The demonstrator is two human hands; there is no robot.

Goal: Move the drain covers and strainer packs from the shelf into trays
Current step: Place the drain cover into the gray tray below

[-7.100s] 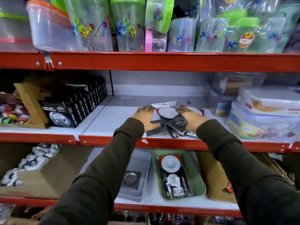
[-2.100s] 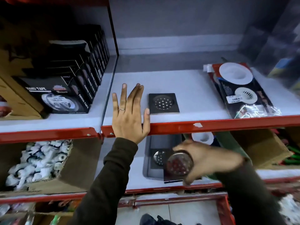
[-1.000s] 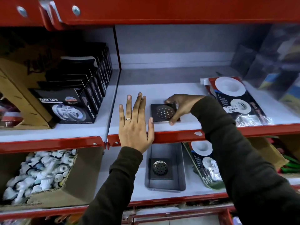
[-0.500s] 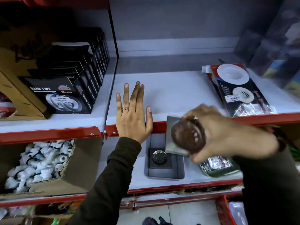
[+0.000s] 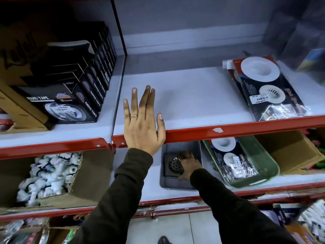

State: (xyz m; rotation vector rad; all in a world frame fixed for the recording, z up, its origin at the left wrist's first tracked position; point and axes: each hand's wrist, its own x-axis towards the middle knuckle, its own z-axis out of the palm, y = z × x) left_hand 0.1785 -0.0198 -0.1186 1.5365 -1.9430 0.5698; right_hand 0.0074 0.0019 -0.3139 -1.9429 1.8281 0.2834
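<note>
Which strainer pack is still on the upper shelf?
The strainer pack at far right, lying flat on the upper shelf; the other pack sits in the green tray below.

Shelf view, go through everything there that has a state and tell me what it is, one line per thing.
Left hand: open, flat on the upper shelf edge, holding nothing.
Right hand: down in the grey tray, fingers on the drain cover.
Drain cover: lying in the grey tray.
Strainer packs: lying on the upper shelf, not yet moved.
Green tray: tilted, holds a strainer pack.
</note>
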